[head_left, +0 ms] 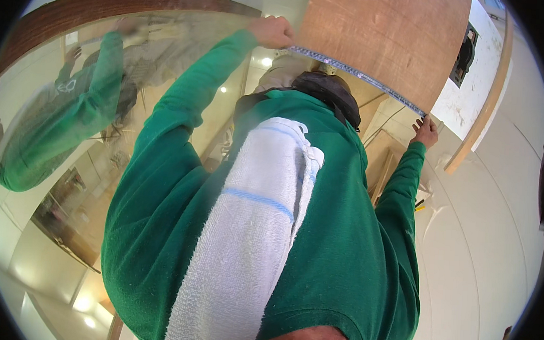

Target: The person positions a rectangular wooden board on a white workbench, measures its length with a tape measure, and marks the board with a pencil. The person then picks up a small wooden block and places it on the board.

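A thin blue-grey measuring tape is stretched along the near edge of a brown plywood panel. My left hand is closed at the tape's left end, by the panel's left corner. At the other end, near the right corner, my right hand pinches the tape with bent fingers. Both arms are in green sleeves and reach out to either side. The fingertips of my left hand are partly hidden.
Right of the panel is a white board with a black fitting and a wooden strip along its edge. On the left, a glossy pane with a dark wood edge reflects my arm. A white towel hangs over my chest.
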A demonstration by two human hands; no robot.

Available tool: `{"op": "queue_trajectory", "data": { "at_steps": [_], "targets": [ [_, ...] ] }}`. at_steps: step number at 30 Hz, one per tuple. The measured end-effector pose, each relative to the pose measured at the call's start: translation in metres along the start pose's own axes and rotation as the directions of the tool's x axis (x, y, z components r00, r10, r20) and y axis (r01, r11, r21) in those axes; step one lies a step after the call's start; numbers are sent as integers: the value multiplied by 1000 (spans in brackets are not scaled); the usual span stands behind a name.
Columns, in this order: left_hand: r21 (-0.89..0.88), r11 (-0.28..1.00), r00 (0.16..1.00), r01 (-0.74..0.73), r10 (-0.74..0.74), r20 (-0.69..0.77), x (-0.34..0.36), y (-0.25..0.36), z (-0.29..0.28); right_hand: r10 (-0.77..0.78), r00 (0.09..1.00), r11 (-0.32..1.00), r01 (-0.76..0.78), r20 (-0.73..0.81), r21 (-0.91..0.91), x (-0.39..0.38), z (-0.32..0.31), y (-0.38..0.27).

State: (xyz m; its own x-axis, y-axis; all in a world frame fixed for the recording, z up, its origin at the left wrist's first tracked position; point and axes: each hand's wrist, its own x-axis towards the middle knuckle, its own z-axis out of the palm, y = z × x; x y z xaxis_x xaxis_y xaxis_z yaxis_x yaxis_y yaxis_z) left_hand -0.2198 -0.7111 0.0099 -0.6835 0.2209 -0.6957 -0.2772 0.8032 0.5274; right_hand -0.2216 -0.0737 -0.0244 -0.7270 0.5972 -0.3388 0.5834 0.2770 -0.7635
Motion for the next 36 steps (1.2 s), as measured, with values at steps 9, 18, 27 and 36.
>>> {"op": "queue_trajectory", "data": {
  "at_steps": [9, 18, 27, 36],
  "targets": [
    [-46, 995, 996, -87, 88, 26, 4, -1, -5, -8, 1000, 997, 6, 19, 74, -2, -1, 7],
    [-100, 989, 990, -110, 118, 77, 16, -10, -2, -30, 999, 986, 25, 27, 168, -18, 0, 13],
    [-108, 993, 995, -47, 56, 82, 7, -6, -7, -6, 996, 977, -13, 89, 212, -29, -5, 5],
    [-88, 996, 998, -20, 15, -55, -1, 11, -7, -119, 979, 988, 133, -164, 77, -18, -39, 32]
  ]
}}
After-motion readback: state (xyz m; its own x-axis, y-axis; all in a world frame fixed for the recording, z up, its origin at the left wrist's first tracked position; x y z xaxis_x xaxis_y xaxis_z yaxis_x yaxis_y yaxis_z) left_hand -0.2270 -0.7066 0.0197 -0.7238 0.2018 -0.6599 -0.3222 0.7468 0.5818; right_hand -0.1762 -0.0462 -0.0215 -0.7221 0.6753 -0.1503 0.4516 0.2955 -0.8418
